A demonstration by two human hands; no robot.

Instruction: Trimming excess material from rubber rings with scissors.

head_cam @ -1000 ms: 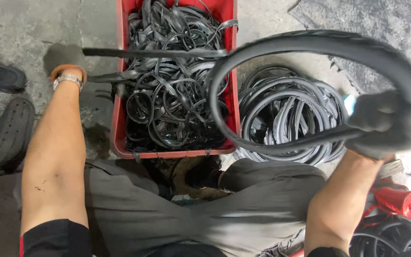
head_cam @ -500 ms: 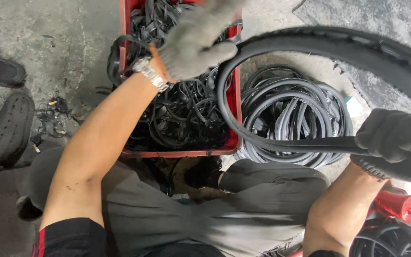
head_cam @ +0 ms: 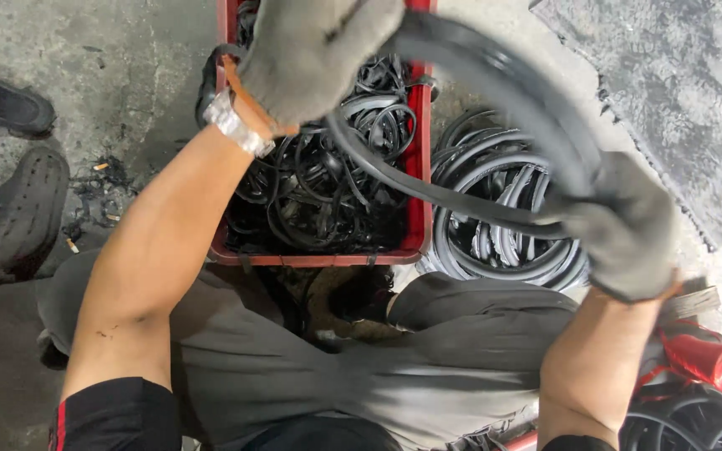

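Below, the red plastic crate [head_cam: 415, 209] of tangled black rubber strips sits at twelve o'clock on the concrete floor [head_cam: 110, 100]. The black rubber tyre [head_cam: 511, 92] arcs above it, the gloved left hand [head_cam: 315, 54] and gloved right hand [head_cam: 624, 230] both with fingers wrapped around it.

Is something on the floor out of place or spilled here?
Yes. Small dark scraps and bits lie scattered on the concrete left of the red crate, beside two loose shoes. Black rubber strips hang over the crate's rim.

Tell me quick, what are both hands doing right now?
Left hand: closed in a grey glove on the black rubber tyre.
Right hand: closed, gloved, gripping the same tyre.
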